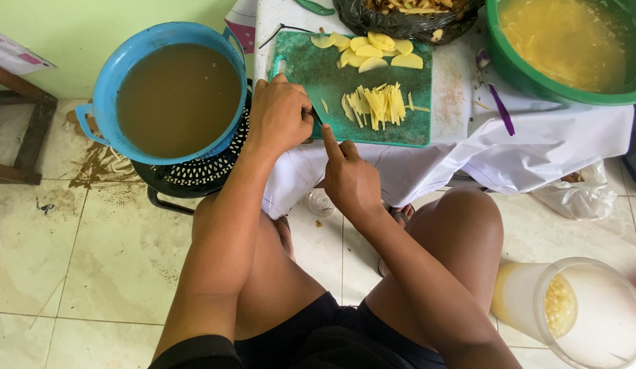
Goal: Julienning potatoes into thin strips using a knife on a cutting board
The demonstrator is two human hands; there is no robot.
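My bare knees and dark shorts [318, 338] are closest below me, over the pale tiled floor [92, 260]. By my right knee stands a clear plastic jar [571, 311] with a yellowish liquid in it.

My left hand [280, 116] is curled shut at the near left corner of the green plastic cutting board [318, 75], close to its handle hole; something dark shows between the fingers, but I cannot tell what it is. My right hand [349, 178] hovers just below the board's near edge, fingers folded in and the forefinger stretched out toward the left hand. It holds nothing that I can see.

In the middle of the board lies a small heap of thin pale-yellow potato sticks [379, 106], and at its far edge a cluster of flat yellow potato slices [376, 51]. The board rests on a table draped in white cloth [537, 143].

To my left, a round blue plastic basin [102, 89] full of murky brown water sits on a black perforated basket [195, 174]. At the far right is a large green basin [530, 82] with yellowish water, a purple peeler [501, 109] lying near it. A black plastic bag of peelings [407, 20] sits beyond the board.
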